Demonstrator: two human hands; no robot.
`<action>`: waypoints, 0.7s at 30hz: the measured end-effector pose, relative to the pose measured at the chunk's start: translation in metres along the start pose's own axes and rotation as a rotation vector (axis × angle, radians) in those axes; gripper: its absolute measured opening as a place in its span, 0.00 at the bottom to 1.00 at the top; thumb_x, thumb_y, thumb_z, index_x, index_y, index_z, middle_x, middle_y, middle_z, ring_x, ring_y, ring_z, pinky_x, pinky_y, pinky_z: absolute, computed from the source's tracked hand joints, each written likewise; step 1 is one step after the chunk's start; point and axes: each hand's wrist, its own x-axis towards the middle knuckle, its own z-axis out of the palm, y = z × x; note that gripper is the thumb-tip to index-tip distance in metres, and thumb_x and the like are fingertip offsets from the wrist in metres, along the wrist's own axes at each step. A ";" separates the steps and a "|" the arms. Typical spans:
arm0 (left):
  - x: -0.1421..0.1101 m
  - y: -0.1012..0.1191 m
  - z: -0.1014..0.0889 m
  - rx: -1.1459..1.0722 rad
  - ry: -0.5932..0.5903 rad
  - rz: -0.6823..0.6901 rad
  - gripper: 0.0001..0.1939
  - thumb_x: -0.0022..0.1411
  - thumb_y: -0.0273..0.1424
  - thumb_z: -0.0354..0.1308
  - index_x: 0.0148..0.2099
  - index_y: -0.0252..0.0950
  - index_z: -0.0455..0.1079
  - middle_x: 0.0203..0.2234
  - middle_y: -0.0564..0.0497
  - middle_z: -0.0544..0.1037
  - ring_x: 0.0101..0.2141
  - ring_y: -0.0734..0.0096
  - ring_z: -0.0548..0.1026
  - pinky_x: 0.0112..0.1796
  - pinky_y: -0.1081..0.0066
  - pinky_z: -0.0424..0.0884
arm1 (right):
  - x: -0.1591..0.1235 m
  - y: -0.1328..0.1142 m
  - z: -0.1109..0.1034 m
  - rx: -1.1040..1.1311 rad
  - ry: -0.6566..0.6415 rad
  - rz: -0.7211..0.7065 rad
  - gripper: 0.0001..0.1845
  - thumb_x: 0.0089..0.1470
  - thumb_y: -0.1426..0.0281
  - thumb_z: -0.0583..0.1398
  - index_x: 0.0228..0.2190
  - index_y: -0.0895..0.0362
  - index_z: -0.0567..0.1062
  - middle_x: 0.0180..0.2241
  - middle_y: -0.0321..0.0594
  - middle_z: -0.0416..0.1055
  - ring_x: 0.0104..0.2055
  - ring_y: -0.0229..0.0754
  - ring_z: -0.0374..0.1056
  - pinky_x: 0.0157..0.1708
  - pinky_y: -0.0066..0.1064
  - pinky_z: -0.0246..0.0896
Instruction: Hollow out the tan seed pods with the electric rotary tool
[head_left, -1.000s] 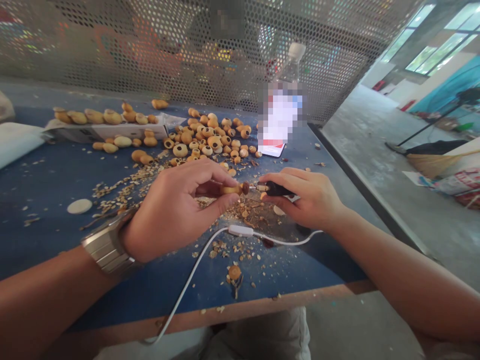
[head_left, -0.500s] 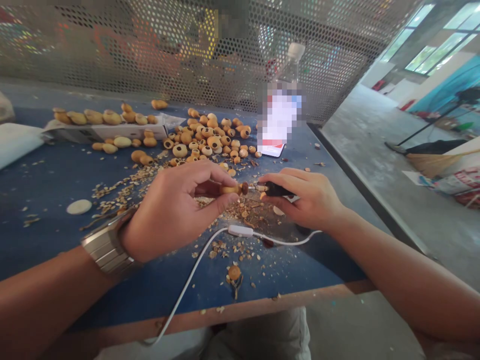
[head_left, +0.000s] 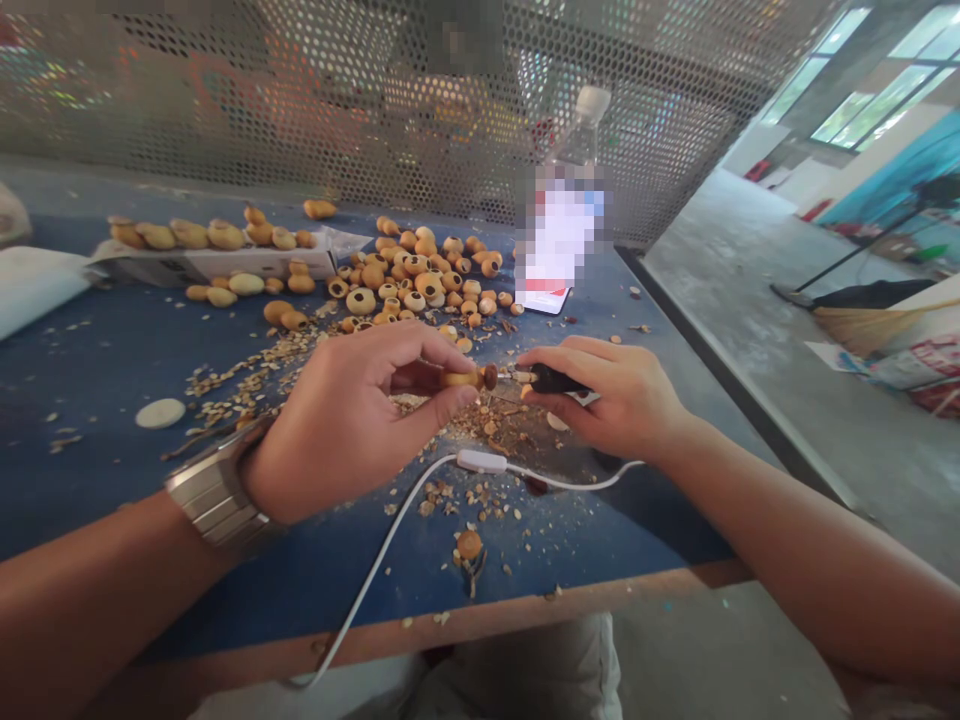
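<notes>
Gourd (head_left: 459, 379), small and tan with a dark brown end, lies sideways in the left hand (head_left: 360, 420), pinched between thumb and fingers. Opposite, the right hand (head_left: 615, 390) is curled round a black-handled tool (head_left: 555, 378), its slim tip pointing at that brown end; whether they touch I cannot tell. Nearer the body than both hands, a white cable (head_left: 405, 520) with an inline switch (head_left: 482, 461) runs to the right wrist. Beyond the left hand sits a pile of cut-open gourds (head_left: 420, 270); farther left, a row of gourds (head_left: 225, 234) tops a low box (head_left: 217, 264). Beyond the right hand leans a smartphone (head_left: 551, 270), a clear bottle (head_left: 586, 125) behind it. Seeds (head_left: 480, 497) litter the blue tabletop (head_left: 75, 480) below both hands.
</notes>
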 end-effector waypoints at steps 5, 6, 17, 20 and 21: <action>-0.001 0.001 0.000 -0.012 -0.012 0.001 0.05 0.66 0.32 0.66 0.43 0.39 0.78 0.38 0.53 0.84 0.35 0.73 0.82 0.38 0.76 0.81 | -0.001 0.001 0.001 0.000 0.005 0.009 0.19 0.66 0.56 0.62 0.51 0.54 0.78 0.41 0.41 0.82 0.38 0.42 0.78 0.36 0.32 0.67; -0.001 0.001 0.001 -0.012 -0.011 -0.001 0.04 0.66 0.32 0.66 0.43 0.39 0.78 0.38 0.53 0.84 0.35 0.73 0.82 0.38 0.76 0.81 | -0.001 0.001 0.001 0.002 0.007 0.008 0.19 0.66 0.56 0.62 0.51 0.54 0.78 0.40 0.40 0.82 0.38 0.41 0.77 0.36 0.31 0.67; -0.001 0.000 0.000 -0.019 -0.015 -0.010 0.05 0.66 0.34 0.65 0.44 0.40 0.78 0.39 0.53 0.85 0.36 0.71 0.84 0.41 0.74 0.82 | 0.000 0.000 0.001 0.007 0.022 0.014 0.18 0.66 0.58 0.63 0.51 0.55 0.78 0.41 0.41 0.82 0.38 0.41 0.78 0.37 0.31 0.68; -0.001 -0.001 0.001 -0.025 -0.005 -0.020 0.05 0.66 0.34 0.66 0.44 0.40 0.78 0.39 0.53 0.85 0.36 0.71 0.84 0.40 0.75 0.83 | 0.000 0.001 0.001 0.031 0.046 0.042 0.18 0.66 0.57 0.63 0.51 0.54 0.79 0.41 0.41 0.82 0.39 0.41 0.78 0.39 0.32 0.70; -0.001 -0.002 0.001 -0.032 -0.005 -0.028 0.05 0.67 0.34 0.66 0.44 0.40 0.77 0.39 0.53 0.85 0.35 0.71 0.84 0.40 0.75 0.83 | 0.001 0.001 0.001 0.040 0.047 0.049 0.18 0.66 0.57 0.62 0.51 0.54 0.79 0.41 0.41 0.82 0.39 0.41 0.78 0.40 0.32 0.70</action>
